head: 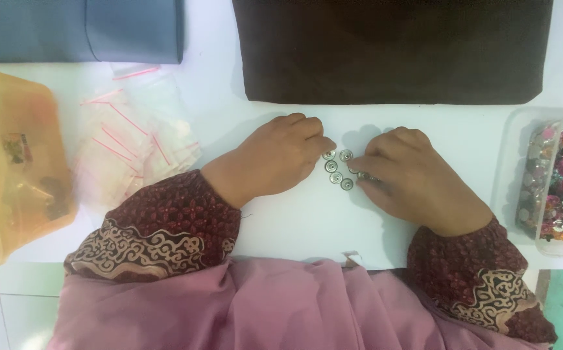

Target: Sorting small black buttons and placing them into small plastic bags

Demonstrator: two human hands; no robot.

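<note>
Hands curled, knuckles up, on the white surface; left hand fingertips touch one snap; right hand pinches another; remaining snaps clustered between both hands.

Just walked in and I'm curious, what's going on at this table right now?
A person in patterned maroon sleeves has both hands on a white table. The left hand and right hand meet over a small cluster of round metal snap buttons, fingertips touching them. A dark brown cloth lies beyond, small plastic bags to the left, and a clear tub of sequins to the right.
</note>
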